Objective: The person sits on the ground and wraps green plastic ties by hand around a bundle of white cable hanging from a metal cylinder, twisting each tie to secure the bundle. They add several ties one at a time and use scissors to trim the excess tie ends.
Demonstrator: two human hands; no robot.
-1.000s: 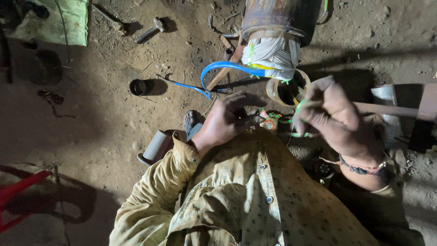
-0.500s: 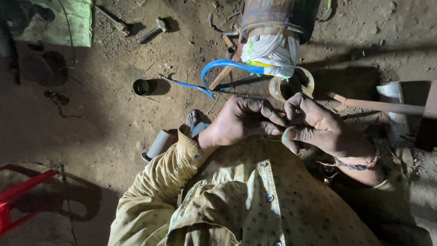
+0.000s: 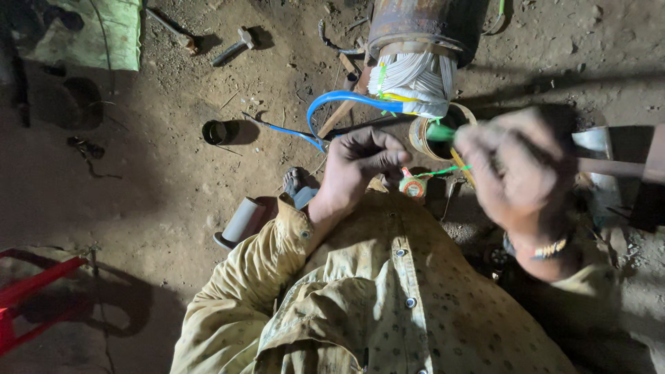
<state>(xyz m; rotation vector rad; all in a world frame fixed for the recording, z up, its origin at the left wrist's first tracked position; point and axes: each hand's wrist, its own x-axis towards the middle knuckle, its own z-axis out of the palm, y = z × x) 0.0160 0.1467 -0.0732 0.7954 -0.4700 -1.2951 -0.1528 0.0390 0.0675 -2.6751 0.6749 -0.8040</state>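
The left hand (image 3: 360,166) is curled into a loose fist, the fingers (image 3: 384,158) bent inward and the thumb pressed against them, with the wrist coming straight out of a yellow sleeve (image 3: 256,277). The right hand (image 3: 516,170) is raised higher and is blurred, so its grip is hard to read; it seems half closed, back of the hand upward. A beaded bracelet (image 3: 547,248) sits on the right wrist.

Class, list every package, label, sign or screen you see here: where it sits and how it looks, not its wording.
Small spool: beside the left hand, round, red and green label face.
Green sack: top left on the dirt floor, flat, pale green.
No signs or screens.
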